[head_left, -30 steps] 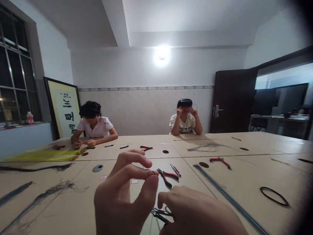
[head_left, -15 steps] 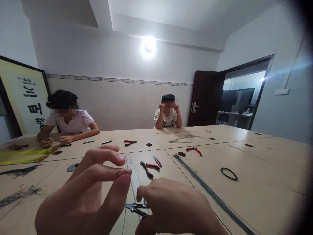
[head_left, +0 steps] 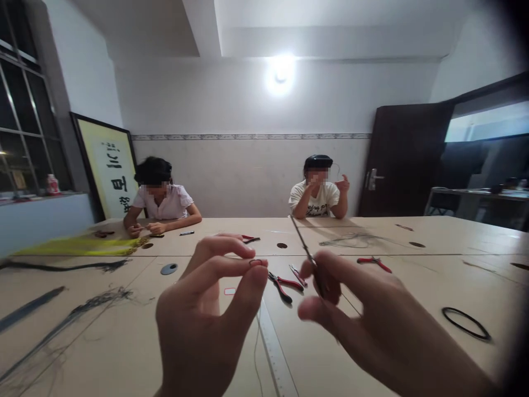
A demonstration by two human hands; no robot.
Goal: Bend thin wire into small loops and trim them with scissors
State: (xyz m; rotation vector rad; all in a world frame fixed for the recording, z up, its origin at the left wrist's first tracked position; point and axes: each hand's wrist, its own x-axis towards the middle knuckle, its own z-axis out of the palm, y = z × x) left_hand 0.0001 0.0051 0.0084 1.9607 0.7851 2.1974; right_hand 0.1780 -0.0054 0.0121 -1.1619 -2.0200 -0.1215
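Note:
My left hand is closed in a pinch, thumb against index finger, on a small loop of thin dark wire. A thin strand hangs below these fingertips; whether it joins the loop I cannot tell. In my right hand is a pair of scissors, blades pointing up and left, the handles mostly hidden by my fingers. The scissors are apart from the wire loop. Beneath and between my hands lie a ruler, red-handled pliers and a small pink-handled tool.
Bundles of dark wire lie on the table's left, near a grey disc. More red-handled pliers and a black ring are on the right. Two people sit across the table. A yellow sheet lies far left.
My right hand has lifted the scissors from low by the ruler to upright, right of my left hand. My left hand keeps its pinch on the wire loop. The view has turned left.

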